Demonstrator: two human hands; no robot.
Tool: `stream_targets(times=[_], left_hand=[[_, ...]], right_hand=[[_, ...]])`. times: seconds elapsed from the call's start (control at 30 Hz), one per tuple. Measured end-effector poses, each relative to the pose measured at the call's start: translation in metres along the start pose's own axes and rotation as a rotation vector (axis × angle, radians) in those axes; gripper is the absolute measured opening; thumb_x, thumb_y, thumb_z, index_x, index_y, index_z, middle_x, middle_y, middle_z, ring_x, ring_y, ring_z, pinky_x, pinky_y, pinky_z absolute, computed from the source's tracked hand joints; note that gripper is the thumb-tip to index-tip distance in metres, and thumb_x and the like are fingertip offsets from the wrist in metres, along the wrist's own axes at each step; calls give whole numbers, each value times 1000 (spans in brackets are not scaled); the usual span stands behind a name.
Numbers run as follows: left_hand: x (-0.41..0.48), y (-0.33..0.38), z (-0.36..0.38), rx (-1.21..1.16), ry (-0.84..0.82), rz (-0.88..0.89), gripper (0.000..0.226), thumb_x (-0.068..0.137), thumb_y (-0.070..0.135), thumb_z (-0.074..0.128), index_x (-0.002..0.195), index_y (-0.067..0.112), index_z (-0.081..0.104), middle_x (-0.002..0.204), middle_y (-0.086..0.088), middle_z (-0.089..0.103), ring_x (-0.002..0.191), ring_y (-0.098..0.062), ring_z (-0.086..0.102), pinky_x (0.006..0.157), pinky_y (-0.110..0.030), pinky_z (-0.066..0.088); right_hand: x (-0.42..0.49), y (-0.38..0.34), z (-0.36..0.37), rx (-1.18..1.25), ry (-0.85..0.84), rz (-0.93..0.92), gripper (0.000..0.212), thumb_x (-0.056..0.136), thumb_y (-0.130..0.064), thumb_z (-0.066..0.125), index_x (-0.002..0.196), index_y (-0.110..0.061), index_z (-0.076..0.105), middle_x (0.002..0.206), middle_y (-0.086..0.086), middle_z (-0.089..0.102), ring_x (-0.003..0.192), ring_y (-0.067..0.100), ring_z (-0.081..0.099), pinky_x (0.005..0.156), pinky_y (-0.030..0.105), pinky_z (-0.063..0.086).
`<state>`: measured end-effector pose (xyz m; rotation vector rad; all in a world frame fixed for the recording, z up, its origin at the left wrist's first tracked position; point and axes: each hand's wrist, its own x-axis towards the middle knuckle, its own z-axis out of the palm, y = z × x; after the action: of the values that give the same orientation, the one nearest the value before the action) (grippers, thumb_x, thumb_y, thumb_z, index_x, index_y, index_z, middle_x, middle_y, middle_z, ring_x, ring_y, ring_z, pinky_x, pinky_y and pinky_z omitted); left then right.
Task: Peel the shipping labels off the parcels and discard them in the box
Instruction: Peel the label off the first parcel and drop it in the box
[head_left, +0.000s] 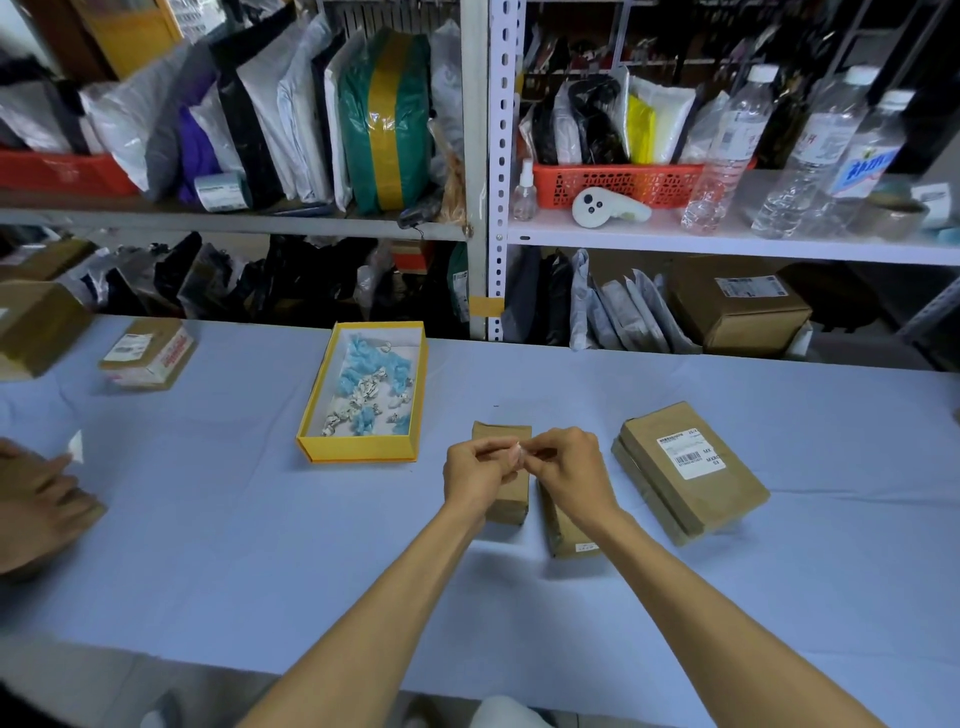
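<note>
My left hand (475, 470) and my right hand (569, 467) meet above the table, fingertips pinched together on a small crumpled white label (521, 453). Under them lie two small brown parcels, one (511, 499) below the left hand and one (563, 532) below the right wrist. A larger brown parcel (693, 473) with a white barcode label (688, 451) rests to the right on another flat parcel. The yellow box (363, 395) stands open at the centre left, holding several crumpled blue and white label scraps.
Another person's hand (36, 499) at the left edge holds a white scrap over a brown parcel. A taped carton (148, 354) and another brown box (36, 327) sit at the far left. Shelves with mailers, red baskets and water bottles (727, 150) stand behind the table.
</note>
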<state>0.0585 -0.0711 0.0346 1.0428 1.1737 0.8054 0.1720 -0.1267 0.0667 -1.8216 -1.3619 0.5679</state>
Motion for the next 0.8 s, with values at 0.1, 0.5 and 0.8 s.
stream_targets(times=[0.1,0.5,0.8], left_hand=[[1,1,-4,149,-31,104,5,84,6,71,87,9,73,81,-8,71,76,-18,67,73,-30,58],[-3,7,21,300,149,191,18,85,3,65,70,14,66,73,-5,68,67,-18,62,65,-26,52],[-22,28,95,287,-205,227,13,82,2,70,74,11,67,72,-1,70,69,-12,66,66,-20,54]], right_hand=[[1,-1,-1,142,-2,78,10,79,-9,72,85,-13,79,70,2,75,64,6,68,60,20,52],[-7,-8,-14,169,21,90,14,82,-1,65,83,-7,78,64,-2,71,57,1,66,57,15,51],[-27,22,-105,368,156,275,9,72,2,76,81,2,74,72,18,71,66,21,70,67,30,58]])
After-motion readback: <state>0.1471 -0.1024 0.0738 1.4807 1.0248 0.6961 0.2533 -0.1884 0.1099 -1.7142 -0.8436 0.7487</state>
